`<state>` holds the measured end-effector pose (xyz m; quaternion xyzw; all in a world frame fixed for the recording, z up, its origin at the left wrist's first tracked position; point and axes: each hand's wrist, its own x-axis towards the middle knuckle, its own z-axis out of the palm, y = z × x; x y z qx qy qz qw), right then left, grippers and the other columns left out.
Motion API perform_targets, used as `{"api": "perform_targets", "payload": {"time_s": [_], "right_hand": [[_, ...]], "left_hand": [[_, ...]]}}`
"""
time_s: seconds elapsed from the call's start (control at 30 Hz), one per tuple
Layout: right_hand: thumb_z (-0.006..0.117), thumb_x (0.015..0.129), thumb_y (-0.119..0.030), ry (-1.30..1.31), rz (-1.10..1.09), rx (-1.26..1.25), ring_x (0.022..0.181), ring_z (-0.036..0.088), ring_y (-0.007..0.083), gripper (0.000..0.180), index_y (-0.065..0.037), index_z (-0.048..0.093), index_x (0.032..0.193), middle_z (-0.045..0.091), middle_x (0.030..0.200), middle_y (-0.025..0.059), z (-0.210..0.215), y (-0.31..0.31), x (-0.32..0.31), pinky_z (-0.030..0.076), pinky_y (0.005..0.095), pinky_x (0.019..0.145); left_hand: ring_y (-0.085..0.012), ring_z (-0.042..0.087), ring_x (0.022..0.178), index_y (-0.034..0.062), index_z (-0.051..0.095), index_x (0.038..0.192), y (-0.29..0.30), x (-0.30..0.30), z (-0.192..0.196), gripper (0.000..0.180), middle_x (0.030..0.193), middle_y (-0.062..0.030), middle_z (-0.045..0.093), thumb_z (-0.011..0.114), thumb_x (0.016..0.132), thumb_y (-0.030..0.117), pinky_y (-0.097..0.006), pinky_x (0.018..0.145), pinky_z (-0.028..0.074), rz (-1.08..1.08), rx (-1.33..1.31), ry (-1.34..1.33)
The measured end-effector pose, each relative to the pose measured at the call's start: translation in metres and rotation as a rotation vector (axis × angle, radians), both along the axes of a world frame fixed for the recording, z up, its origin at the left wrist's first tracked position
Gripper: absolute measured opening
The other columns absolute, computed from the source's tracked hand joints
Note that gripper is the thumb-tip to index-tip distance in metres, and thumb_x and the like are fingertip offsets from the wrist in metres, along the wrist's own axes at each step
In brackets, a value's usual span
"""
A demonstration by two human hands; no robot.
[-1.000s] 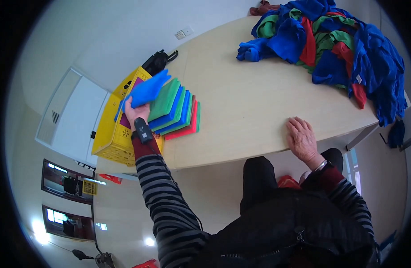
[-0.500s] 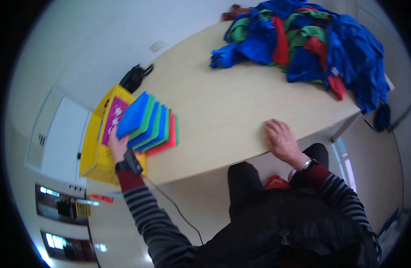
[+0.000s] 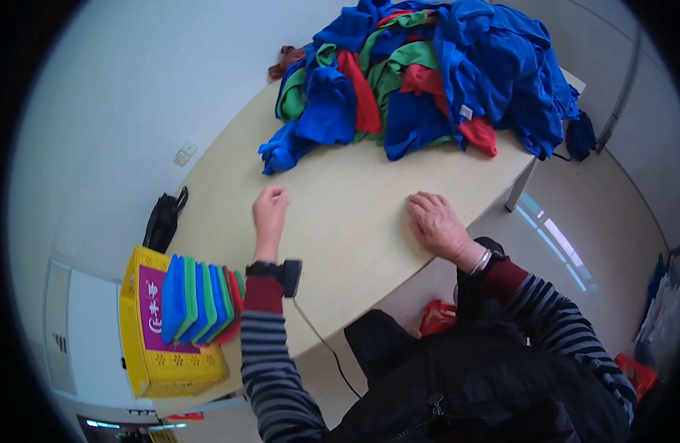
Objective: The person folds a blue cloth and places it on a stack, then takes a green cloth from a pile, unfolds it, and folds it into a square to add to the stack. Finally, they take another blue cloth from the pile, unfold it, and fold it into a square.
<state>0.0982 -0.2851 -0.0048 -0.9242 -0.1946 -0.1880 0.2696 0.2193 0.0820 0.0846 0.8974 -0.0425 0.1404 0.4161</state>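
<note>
My left hand [image 3: 271, 214] is over the left part of the table, fingers curled in, with nothing seen in it. It is between a row of folded cloths [image 3: 199, 299] and a heap of loose cloths [image 3: 399, 88]. The folded cloths are blue, green and red, and lean side by side against a yellow basket [image 3: 137, 325] with a purple panel. Crumpled blue, green and red cloths make up the heap at the table's far side. My right hand [image 3: 439, 225] rests palm down near the table's front edge, fingers extended, holding nothing.
The pale wooden table [image 3: 332, 244] has its near edge by my legs. A black bag [image 3: 165, 221] lies behind the basket. From my left wrist device [image 3: 289, 277] a cable [image 3: 329, 347] runs down. A red object [image 3: 437, 317] is under the table edge.
My left hand has let go of the blue folded cloth at the row's end and moved right, toward the heap. My right hand stays on the table. The view has shifted toward the right.
</note>
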Motion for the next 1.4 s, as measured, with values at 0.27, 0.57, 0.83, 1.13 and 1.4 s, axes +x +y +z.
{"api": "perform_targets", "payload": {"time_s": [0.27, 0.57, 0.83, 1.13, 1.4], "right_hand": [[0.063, 0.087, -0.023, 0.101, -0.028, -0.01, 0.136, 0.044, 0.0329, 0.048, 0.001, 0.055, 0.128, 0.052, 0.14, 0.0165, 0.005, -0.003, -0.001, 0.034, 0.043, 0.114], [0.065, 0.087, -0.024, 0.114, -0.014, 0.009, 0.137, 0.043, 0.0332, 0.05, 0.001, 0.054, 0.128, 0.051, 0.141, 0.016, 0.003, -0.006, -0.002, 0.034, 0.0432, 0.114], [0.065, 0.086, -0.02, 0.046, -0.026, 0.067, 0.135, 0.044, 0.0337, 0.045, -0.001, 0.057, 0.126, 0.055, 0.136, 0.0163, -0.006, -0.007, -0.002, 0.035, 0.0439, 0.113], [0.064, 0.088, -0.014, 0.25, 0.054, 0.479, 0.104, 0.064, 0.0326, 0.028, -0.002, 0.066, 0.113, 0.069, 0.108, 0.0163, -0.01, 0.004, -0.014, 0.05, 0.0402, 0.093], [0.064, 0.091, -0.01, 0.314, -0.011, 0.346, 0.086, 0.067, 0.0225, 0.027, -0.003, 0.065, 0.117, 0.069, 0.092, 0.0117, 0.017, 0.019, -0.065, 0.054, 0.0324, 0.078]], "left_hand": [[-0.0179, 0.064, 0.068, 0.004, 0.062, 0.099, -0.08, 0.18, -0.065, 0.026, 0.084, -0.0047, 0.064, 0.069, 0.094, 0.028, -0.032, 0.062, 0.056, 0.022, -0.823, 0.47], [-0.0135, 0.062, 0.076, 0.0085, 0.06, 0.09, -0.1, 0.143, -0.05, 0.019, 0.083, -0.0015, 0.061, 0.064, 0.095, 0.026, -0.029, 0.066, 0.054, -0.242, -0.788, 0.246], [-0.0069, 0.06, 0.09, 0.0068, 0.063, 0.104, -0.048, -0.124, -0.011, 0.017, 0.098, 0.0018, 0.064, 0.059, 0.099, 0.022, -0.024, 0.083, 0.049, -0.345, -0.392, 0.383], [-0.0032, 0.054, 0.076, 0.0104, 0.057, 0.087, 0.038, -0.271, -0.087, 0.014, 0.078, 0.0052, 0.055, 0.064, 0.097, 0.017, -0.02, 0.07, 0.044, 0.187, -0.615, 0.178], [-0.0104, 0.06, 0.08, 0.0063, 0.058, 0.107, 0.014, -0.287, -0.08, 0.018, 0.084, -0.0019, 0.062, 0.068, 0.094, 0.013, -0.024, 0.073, 0.048, 0.317, -0.66, 0.116]]}}
